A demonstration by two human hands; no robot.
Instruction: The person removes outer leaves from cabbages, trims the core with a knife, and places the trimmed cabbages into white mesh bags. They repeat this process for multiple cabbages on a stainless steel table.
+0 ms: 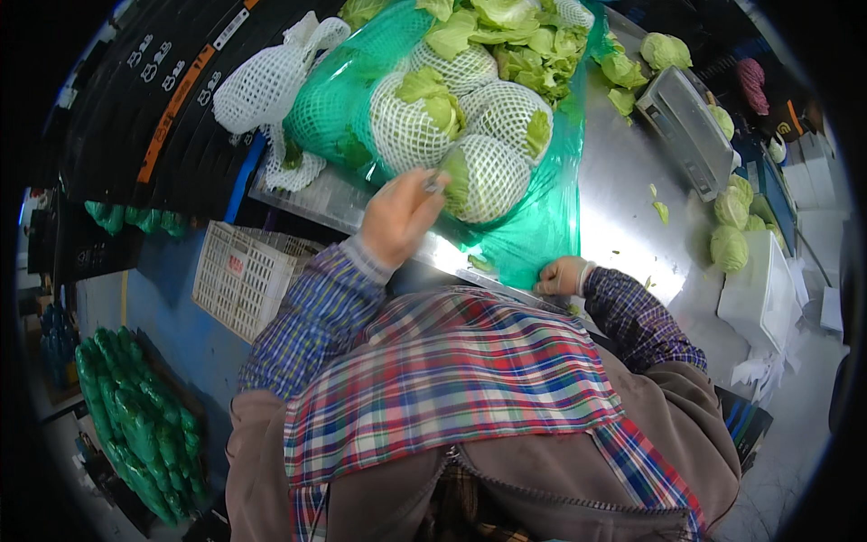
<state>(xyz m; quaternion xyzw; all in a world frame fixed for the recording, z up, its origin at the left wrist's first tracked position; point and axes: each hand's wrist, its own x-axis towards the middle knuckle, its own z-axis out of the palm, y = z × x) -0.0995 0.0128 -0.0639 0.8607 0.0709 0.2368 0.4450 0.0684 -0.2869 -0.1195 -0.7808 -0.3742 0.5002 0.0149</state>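
Note:
A large green plastic bag (565, 183) lies spread on the metal table (609, 196). On it sit several lettuce heads in white foam net sleeves, the nearest one (494, 177) beside my left hand (403, 217). That hand is curled around a small dark metallic object (432, 181), too small and blurred to name. My right hand (563, 276) grips the near edge of the green bag at the table's front. Loose lettuce leaves (535, 47) lie at the far side of the bag. A foam-netted item (254, 88) and an empty-looking net piece (298, 169) lie to the left.
A scale-like device (687, 132) stands at the right, with bare lettuce heads (730, 247) near a white foam box (758, 291). Stacked black boxes (156, 88) rise at the left. Below them are a white plastic crate (237, 271) and a pile of green bags (135, 420).

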